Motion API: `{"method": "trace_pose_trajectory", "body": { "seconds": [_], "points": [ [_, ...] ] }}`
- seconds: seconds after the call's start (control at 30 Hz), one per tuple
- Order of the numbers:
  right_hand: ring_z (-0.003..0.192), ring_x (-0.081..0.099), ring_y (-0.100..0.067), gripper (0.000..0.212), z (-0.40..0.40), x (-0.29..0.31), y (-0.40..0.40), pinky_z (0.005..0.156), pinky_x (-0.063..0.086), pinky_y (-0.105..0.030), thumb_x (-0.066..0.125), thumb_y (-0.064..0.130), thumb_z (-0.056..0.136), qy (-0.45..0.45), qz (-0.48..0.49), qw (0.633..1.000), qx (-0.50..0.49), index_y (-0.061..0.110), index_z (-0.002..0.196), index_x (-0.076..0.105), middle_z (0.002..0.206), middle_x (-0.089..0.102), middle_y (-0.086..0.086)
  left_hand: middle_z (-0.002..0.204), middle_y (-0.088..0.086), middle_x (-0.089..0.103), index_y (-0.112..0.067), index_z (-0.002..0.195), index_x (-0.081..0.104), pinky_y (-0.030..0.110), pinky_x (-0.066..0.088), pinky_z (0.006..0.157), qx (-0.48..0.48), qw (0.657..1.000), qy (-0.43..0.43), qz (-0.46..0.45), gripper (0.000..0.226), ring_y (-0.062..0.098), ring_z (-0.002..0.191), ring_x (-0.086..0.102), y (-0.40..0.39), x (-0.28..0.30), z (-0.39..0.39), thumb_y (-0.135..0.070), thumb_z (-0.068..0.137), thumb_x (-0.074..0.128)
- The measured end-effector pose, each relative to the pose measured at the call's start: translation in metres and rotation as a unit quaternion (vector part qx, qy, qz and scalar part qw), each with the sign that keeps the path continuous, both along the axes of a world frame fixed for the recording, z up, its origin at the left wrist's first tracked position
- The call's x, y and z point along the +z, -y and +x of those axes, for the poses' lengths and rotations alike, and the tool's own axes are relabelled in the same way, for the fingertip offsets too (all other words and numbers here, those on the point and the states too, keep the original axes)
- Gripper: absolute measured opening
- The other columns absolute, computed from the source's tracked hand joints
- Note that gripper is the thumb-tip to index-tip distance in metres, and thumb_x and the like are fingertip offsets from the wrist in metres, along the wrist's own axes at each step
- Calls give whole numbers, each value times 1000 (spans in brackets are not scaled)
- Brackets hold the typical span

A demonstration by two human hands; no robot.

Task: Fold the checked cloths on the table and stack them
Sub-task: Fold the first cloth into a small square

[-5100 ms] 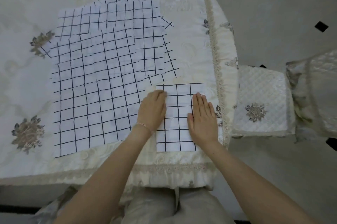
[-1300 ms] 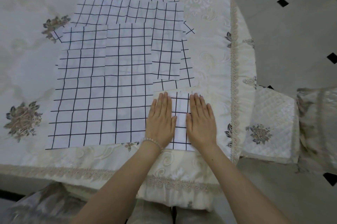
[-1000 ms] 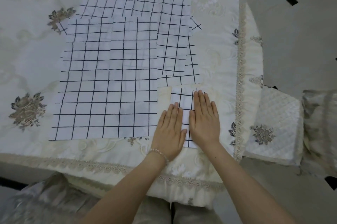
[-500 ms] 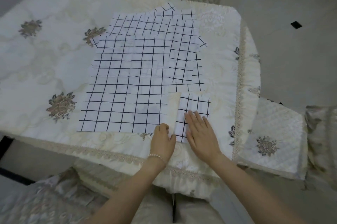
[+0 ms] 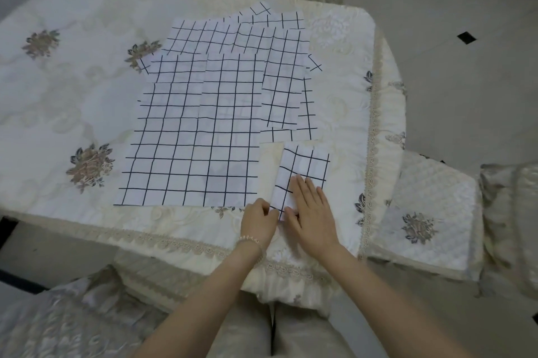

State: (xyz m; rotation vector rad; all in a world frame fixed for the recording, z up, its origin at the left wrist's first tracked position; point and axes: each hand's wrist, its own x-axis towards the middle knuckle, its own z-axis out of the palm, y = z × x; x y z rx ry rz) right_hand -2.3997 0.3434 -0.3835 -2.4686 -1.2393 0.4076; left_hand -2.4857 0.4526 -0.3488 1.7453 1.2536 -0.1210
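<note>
Pressing flat, right hand (image 5: 313,213) on folded cloth (image 5: 302,174), left hand (image 5: 259,219) pinching its near corner

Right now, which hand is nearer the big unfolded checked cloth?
Left. The left hand sits just off the big unfolded checked cloth's near right corner; the right hand lies farther right, on the small folded cloth.

A: How many folded cloths (image 5: 304,172) lie on the desk (image 5: 72,101)?
B: One small folded one, near the front edge.
A: And the unfolded cloths (image 5: 198,136)?
B: They overlap; at least four, the exact count I cannot tell.
A: Hands?
B: Two, a left hand (image 5: 259,219) and a right hand (image 5: 313,212).
A: Flower motifs on the desk top?
B: Four plainly visible.
</note>
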Motion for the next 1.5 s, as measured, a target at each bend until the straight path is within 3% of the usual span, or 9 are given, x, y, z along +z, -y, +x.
{"method": "trace_pose_trajectory", "body": {
  "seconds": [0.13,0.33,0.47,0.6,0.77,1.0,1.27,1.4,1.5],
  "points": [
    [148,4,-11,59,16,22,-6,120,3,-27,23,38,99,-25,65,998,10,17,153,14,159,12,5,64,4,52,-12,71,41,33,51,60,4,982,56,-183,21,22,62,63,-35,20,-4,-3,86,53],
    [147,8,-12,57,46,22,-28,121,6,-33,23,34,98,22,38,995,91,17,152,20,158,20,2,67,5,53,-17,70,45,23,34,55,-147,986,-14,-73,17,19,62,46,-106,34,1,-10,81,56],
    [147,4,-11,59,48,12,-44,121,4,-33,18,38,98,38,5,992,119,17,153,16,159,16,1,83,0,60,-15,91,59,22,42,63,11,997,50,-50,6,12,72,55,-124,25,8,-19,86,61],
    [148,8,-18,61,56,1,-58,119,-2,-31,18,39,97,52,-13,994,97,14,152,18,159,16,-2,111,12,64,-9,111,59,35,50,93,188,968,133,-98,25,24,98,62,-101,6,14,-16,88,62],
    [148,12,-22,59,66,-14,-69,119,3,-39,22,38,98,77,-37,995,57,15,152,21,159,19,-4,102,3,62,-11,113,58,2,42,63,223,959,170,-23,26,8,82,57,-68,-1,17,-9,87,60],
    [147,15,-23,59,66,-18,-70,120,8,-43,25,39,98,87,-41,994,56,15,152,23,158,21,-4,90,-16,58,-20,116,49,3,42,61,187,963,193,23,41,-10,69,56,-43,3,20,0,83,62],
    [148,3,-12,60,70,0,-69,121,6,-36,17,44,98,-37,32,998,26,21,153,16,160,10,6,102,-3,54,-15,135,38,8,43,60,124,968,207,75,58,6,70,53,-34,20,34,-2,82,59],
    [143,10,4,72,51,39,-45,110,13,-6,55,31,90,-163,171,971,-47,28,152,18,153,16,24,96,-3,52,-18,136,32,7,43,56,105,967,223,62,61,-5,62,53,-31,35,45,-3,83,60],
    [138,26,3,76,30,31,-31,107,23,-8,69,30,84,-175,157,972,-25,27,148,27,148,29,22,90,-7,50,-18,135,31,7,43,55,102,970,219,34,62,-6,61,55,-28,43,54,-8,83,63]
  ]
}}
